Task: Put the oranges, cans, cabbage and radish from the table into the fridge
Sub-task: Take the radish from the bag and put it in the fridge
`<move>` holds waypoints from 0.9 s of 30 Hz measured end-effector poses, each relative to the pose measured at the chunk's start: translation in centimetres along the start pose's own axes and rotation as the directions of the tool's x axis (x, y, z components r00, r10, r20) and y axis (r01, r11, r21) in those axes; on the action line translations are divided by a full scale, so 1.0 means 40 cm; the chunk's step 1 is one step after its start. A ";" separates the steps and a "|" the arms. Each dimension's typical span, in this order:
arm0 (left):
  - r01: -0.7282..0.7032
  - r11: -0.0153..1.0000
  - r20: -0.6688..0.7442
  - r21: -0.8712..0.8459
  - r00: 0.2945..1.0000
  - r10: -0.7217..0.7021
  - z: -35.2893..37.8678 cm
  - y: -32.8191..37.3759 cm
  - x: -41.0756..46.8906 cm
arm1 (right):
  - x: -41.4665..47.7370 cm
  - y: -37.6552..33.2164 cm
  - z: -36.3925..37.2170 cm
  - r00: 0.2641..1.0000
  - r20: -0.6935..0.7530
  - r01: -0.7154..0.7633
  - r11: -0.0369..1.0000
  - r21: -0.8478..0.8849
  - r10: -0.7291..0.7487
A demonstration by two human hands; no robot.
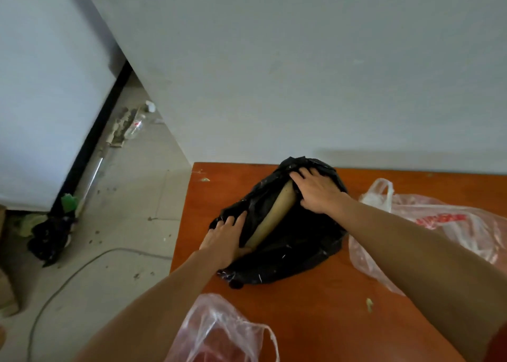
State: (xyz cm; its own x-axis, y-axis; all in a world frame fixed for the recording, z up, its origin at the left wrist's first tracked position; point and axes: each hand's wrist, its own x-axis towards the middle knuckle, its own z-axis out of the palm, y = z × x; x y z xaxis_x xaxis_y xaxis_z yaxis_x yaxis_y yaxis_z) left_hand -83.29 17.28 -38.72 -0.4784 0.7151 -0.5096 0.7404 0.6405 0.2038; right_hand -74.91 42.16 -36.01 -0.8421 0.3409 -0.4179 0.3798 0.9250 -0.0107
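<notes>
A black plastic bag [290,252] lies on the orange-brown table [315,320]. A long pale radish [274,213] shows through its opening, lying diagonally. My left hand [226,239] grips the bag's near left edge, with the thumb by the radish's near end. My right hand [315,191] holds the far edge of the bag, fingers curled over the plastic by the radish's far end. The white fridge [49,87] stands to the left, off the table. No oranges, cans or cabbage are visible.
A clear bag with red print [452,224] lies on the table at right. Another clear bag [219,334] sits at the near edge. On the floor are a cable [68,274], a dark bag [49,238], a plastic bottle [135,127] and scraps. A wall runs behind the table.
</notes>
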 end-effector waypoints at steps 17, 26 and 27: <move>0.027 0.800 -0.294 -0.600 0.922 -0.252 0.008 -0.086 0.084 | -0.183 0.102 0.159 0.880 0.361 -0.473 0.628 0.618 0.308; 0.104 0.964 -0.172 -0.245 0.974 -0.149 -0.035 -0.112 0.057 | -0.189 -0.015 -0.074 0.973 0.093 -0.220 0.973 0.070 0.213; 0.078 0.971 -0.196 -0.226 0.973 -0.123 -0.033 -0.115 0.051 | -0.188 -0.055 -0.105 0.986 -0.044 -0.161 0.987 -0.016 0.160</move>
State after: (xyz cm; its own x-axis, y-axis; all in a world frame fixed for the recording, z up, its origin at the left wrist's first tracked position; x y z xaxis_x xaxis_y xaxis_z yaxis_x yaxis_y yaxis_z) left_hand -88.29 16.15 -39.57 -0.6492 0.6715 -0.3572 0.5754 0.7407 0.3468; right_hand -71.01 38.27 -29.02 -0.7861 0.4918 -0.3743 0.5046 0.8604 0.0709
